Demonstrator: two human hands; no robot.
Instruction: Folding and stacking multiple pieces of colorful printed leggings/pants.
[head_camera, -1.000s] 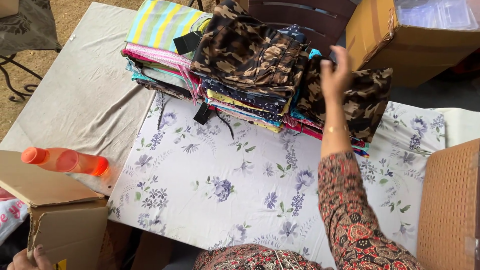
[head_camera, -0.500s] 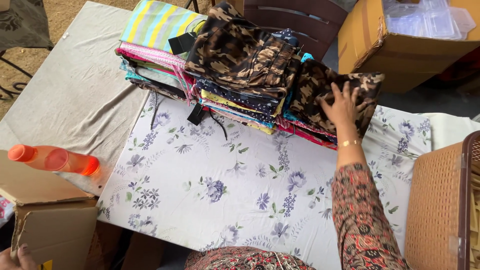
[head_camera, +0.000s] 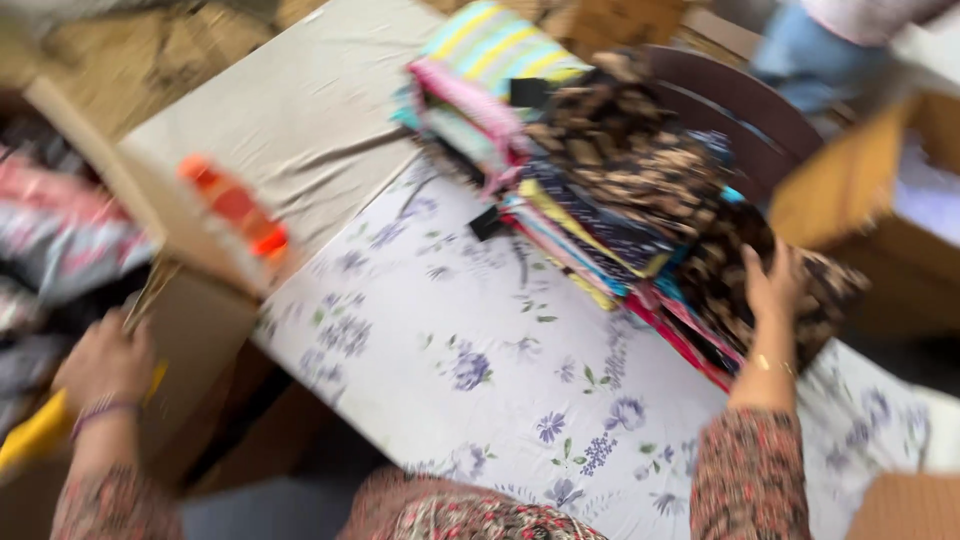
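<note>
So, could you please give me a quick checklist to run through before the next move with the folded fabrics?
1. Right hand on the dark patterned fabric: ok, the palm rests flat on it at the pile's near end.
2. Right-hand grip closed: cannot tell, blur hides the fingers.
3. Stack of folded fabrics on the floral cloth: ok, though the layers fan out unevenly.
4. Left hand at the cardboard box: ok, it is against the box's side.
5. Orange bottle: not ok, it lies right at the table edge above the box.
</note>
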